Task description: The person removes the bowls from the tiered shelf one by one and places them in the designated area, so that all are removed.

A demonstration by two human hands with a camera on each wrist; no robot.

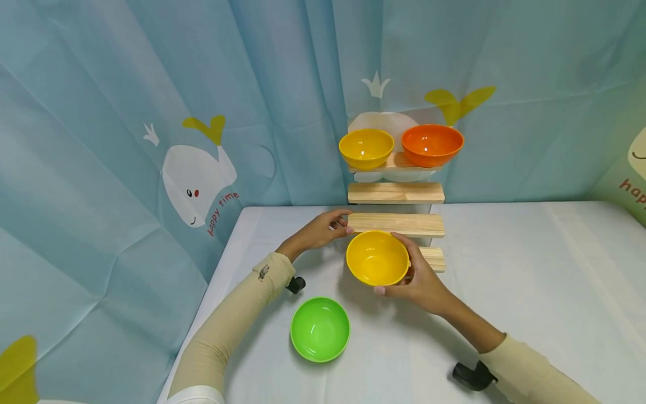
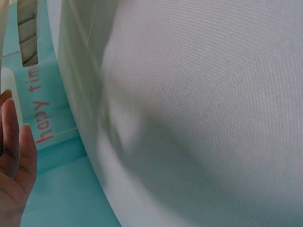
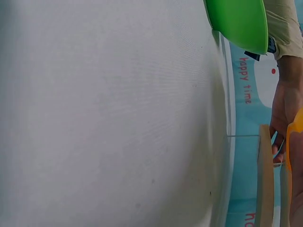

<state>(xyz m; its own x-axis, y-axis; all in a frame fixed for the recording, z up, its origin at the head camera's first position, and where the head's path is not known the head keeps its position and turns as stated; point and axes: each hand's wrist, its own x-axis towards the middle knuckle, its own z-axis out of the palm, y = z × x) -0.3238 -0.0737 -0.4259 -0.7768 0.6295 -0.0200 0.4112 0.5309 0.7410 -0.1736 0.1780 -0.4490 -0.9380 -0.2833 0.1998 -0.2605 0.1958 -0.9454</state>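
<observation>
A yellow bowl is in my right hand, which grips its right side, thumb at the near rim and fingers at the far side. The bowl is tilted towards me, in front of the lower steps of a wooden tiered rack. Beside the left end of a middle plank is my left hand, fingers extended towards it; whether it touches the plank I cannot tell. On the top plank sit another yellow bowl and an orange bowl. A green bowl stands on the table, nearer to me.
White cloth covers the table. Behind it and at the left hangs a light blue curtain with whale prints. The rack's lowest plank is partly hidden by the held bowl and my right hand.
</observation>
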